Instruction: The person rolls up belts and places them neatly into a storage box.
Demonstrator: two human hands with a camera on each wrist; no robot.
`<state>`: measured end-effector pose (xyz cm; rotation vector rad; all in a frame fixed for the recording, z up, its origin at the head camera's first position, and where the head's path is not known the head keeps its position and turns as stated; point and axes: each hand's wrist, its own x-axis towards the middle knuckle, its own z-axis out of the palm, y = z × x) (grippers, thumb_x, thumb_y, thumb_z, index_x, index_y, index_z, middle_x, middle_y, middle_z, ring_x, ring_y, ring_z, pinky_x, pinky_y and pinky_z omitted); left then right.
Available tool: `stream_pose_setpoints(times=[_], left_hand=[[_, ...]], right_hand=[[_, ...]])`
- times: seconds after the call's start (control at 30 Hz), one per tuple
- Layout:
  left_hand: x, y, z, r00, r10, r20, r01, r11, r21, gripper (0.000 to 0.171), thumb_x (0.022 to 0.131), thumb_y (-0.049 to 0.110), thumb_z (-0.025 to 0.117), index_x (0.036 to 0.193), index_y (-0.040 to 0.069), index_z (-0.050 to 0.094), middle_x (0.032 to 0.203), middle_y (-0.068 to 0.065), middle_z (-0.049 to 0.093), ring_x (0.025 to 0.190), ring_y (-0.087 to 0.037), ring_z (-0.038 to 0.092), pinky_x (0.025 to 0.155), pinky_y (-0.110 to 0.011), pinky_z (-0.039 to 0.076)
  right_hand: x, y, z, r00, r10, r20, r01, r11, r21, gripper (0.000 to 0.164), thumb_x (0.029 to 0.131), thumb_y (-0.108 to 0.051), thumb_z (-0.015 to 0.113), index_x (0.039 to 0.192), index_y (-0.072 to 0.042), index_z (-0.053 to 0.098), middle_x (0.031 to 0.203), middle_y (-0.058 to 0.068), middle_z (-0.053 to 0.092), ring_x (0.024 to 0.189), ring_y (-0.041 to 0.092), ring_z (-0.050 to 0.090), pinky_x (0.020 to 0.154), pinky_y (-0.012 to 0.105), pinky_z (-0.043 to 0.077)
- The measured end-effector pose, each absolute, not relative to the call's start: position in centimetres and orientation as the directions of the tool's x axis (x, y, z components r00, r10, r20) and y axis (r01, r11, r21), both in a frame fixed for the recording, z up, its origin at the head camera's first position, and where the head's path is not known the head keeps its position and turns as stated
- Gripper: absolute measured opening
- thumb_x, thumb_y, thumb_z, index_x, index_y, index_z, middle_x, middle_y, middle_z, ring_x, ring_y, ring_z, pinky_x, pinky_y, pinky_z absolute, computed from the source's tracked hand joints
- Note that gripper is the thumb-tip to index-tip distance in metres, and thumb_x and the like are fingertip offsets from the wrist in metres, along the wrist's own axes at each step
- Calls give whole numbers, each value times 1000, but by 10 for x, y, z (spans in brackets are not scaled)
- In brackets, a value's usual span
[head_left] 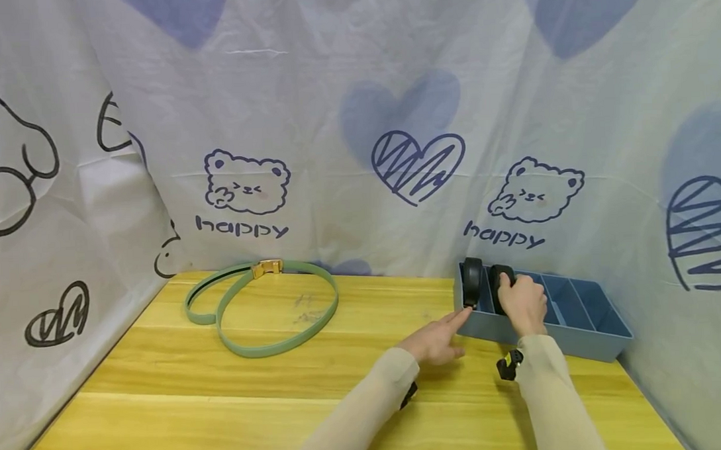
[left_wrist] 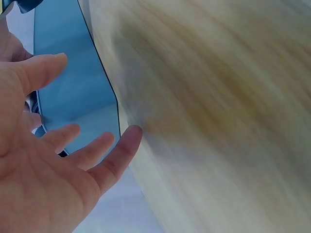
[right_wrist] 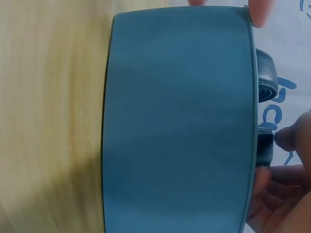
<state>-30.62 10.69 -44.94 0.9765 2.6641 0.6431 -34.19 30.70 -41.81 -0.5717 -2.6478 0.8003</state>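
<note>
A blue-grey divided box [head_left: 570, 340] stands at the table's back right. One rolled black belt [head_left: 472, 281] is on edge in its leftmost compartment. In the compartment beside it, my right hand [head_left: 525, 305] grips a second rolled black belt [head_left: 497, 293]. The right wrist view shows my thumb and fingers on either side of that belt [right_wrist: 264, 145], which sticks up past the box rim. My left hand [head_left: 433, 341], fingers extended and spread, reaches to the box's front left corner. Its fingertips are at the rim near the first roll.
A green belt [head_left: 278, 350] with a gold buckle [head_left: 268, 267] lies in loops at the back left of the wooden table [head_left: 224, 415]. Behind the table hangs a white printed cloth [head_left: 330, 219]. The box's right end is near the cloth on the right.
</note>
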Motion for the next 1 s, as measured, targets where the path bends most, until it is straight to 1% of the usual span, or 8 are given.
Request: stream_pose_setpoints(times=[0.13, 0.27, 0.4, 0.5, 0.6, 0.7, 0.8, 1.0], left_hand=[[-306, 101, -449, -739, 672, -51, 567, 661, 491, 82, 90, 29, 57, 143, 39, -5, 149, 7, 11, 132, -11, 22, 103, -30, 26], [-306, 90, -450, -718, 696, -21, 605, 638, 477, 80, 90, 27, 56, 145, 32, -2, 149, 5, 14, 133, -11, 20, 104, -29, 23], [-306, 75, -450, -698, 716, -19, 633, 629, 452, 77, 91, 28, 55, 145, 33, 0, 149, 5, 16, 134, -15, 19, 104, -32, 23], [-305, 61, -449, -677, 735, -32, 650, 617, 444, 70, 92, 32, 53, 146, 29, 9, 147, 4, 20, 133, -17, 21, 104, -32, 24], [-305, 46, -448, -663, 748, -41, 662, 610, 436, 60, 92, 34, 51, 144, 21, 24, 143, 3, 31, 129, -16, 31, 102, -30, 28], [-303, 30, -449, -648, 761, -26, 675, 590, 444, 49, 93, 33, 50, 137, 16, 39, 134, 2, 45, 118, -14, 46, 94, -27, 37], [-294, 14, -446, -626, 780, -18, 676, 554, 485, 37, 93, 30, 50, 127, 14, 52, 121, 5, 55, 104, -10, 55, 83, -23, 43], [-280, -24, -444, -577, 816, 47, 695, 459, 554, 21, 93, 24, 51, 103, 13, 66, 91, 10, 63, 76, 1, 56, 64, -17, 45]], right_hand=[[-343, 309, -420, -833, 495, 248, 263, 748, -610, 52, 94, -43, 35, 115, -1, 59, 111, 25, 56, 99, 44, 50, 80, 55, 38], [-341, 313, -422, -815, 510, 274, 250, 737, -628, 51, 94, -43, 36, 113, -3, 61, 107, 21, 59, 98, 42, 51, 81, 54, 37], [-337, 315, -422, -778, 538, 325, 222, 719, -659, 47, 94, -41, 38, 114, -5, 61, 104, 17, 61, 96, 40, 52, 80, 53, 38], [-336, 315, -423, -738, 550, 391, 168, 711, -683, 44, 93, -40, 40, 113, -8, 62, 99, 13, 61, 91, 36, 53, 76, 51, 39], [-335, 308, -421, -696, 536, 477, 85, 722, -687, 38, 92, -37, 43, 107, -9, 64, 93, 11, 62, 86, 33, 54, 74, 49, 39], [-331, 296, -416, -681, 483, 551, -7, 747, -665, 33, 92, -32, 46, 100, -7, 66, 89, 11, 63, 82, 31, 55, 72, 47, 39], [-328, 280, -412, -682, 395, 615, -123, 768, -629, 26, 91, -28, 51, 92, -8, 68, 81, 8, 64, 74, 25, 56, 68, 42, 41], [-319, 237, -406, -793, 55, 607, -375, 741, -557, 17, 89, -26, 57, 87, -15, 69, 69, -4, 61, 61, 12, 53, 56, 29, 42]])
